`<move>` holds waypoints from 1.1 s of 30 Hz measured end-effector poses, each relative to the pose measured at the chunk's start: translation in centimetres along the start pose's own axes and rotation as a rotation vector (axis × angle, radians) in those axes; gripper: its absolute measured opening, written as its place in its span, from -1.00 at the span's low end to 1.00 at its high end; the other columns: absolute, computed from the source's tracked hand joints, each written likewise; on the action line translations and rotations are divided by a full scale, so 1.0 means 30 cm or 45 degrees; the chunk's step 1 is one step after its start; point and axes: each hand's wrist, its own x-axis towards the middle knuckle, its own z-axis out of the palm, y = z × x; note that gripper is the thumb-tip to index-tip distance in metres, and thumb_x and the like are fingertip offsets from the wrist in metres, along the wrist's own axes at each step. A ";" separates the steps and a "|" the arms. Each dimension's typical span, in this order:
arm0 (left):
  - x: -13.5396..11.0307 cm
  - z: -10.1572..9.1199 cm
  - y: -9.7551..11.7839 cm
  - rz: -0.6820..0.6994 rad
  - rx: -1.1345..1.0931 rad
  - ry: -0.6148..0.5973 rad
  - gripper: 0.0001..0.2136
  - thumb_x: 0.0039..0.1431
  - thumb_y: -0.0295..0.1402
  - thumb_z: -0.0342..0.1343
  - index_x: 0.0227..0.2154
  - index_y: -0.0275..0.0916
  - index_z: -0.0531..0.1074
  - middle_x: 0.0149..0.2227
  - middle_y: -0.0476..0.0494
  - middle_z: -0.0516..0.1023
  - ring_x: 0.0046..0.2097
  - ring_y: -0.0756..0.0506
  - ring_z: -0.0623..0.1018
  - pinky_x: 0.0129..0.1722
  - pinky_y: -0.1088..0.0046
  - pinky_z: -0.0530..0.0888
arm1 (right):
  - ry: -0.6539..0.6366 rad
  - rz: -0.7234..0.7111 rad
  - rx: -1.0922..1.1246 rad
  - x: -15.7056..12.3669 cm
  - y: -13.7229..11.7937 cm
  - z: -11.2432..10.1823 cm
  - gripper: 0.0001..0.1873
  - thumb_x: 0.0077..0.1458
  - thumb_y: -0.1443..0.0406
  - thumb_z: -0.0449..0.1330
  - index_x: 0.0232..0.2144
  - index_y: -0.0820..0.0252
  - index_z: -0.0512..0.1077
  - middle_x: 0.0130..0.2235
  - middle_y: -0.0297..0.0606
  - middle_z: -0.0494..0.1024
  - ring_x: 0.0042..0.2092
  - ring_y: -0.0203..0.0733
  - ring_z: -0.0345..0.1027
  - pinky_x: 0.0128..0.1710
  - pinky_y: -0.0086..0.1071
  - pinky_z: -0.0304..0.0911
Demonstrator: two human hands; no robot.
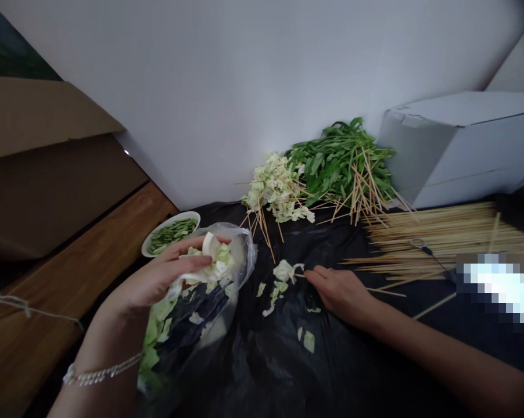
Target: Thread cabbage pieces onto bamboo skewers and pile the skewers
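Note:
My left hand (175, 270) is closed around some pale cabbage pieces (221, 261), above a clear plastic bag (246, 255). More cabbage leaves (155, 325) lie in and beside the bag. Between thumb and fingers, my right hand (338, 290) pinches a thin wooden skewer (300, 275). A lump of cabbage (283, 271) sits at the skewer's far end, low over the black plastic sheet (262, 360). Whether the lump touches the sheet is hard to tell. Loose cabbage scraps (309, 341) are scattered on the sheet nearby.
Against the wall lie skewered cabbage (277, 186) and skewered leafy greens (332, 162). Many bare skewers (440, 238) spread at the right, with scissors (420, 245) on them. A white bowl (192, 216) holds cut green vegetables. Boxes stand at left (48, 191) and right (475, 151).

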 end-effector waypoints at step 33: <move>0.105 0.626 -0.094 0.816 0.791 -0.332 -0.61 -0.04 -0.17 0.36 -0.10 -0.07 0.55 -0.10 -0.14 0.58 0.01 -0.27 0.44 -0.02 0.16 0.28 | 0.385 0.340 0.270 0.028 0.126 -0.097 -0.70 0.32 0.30 -0.05 -0.15 0.18 0.49 -0.20 -0.19 0.56 -0.16 -0.18 0.45 -0.19 -0.37 0.26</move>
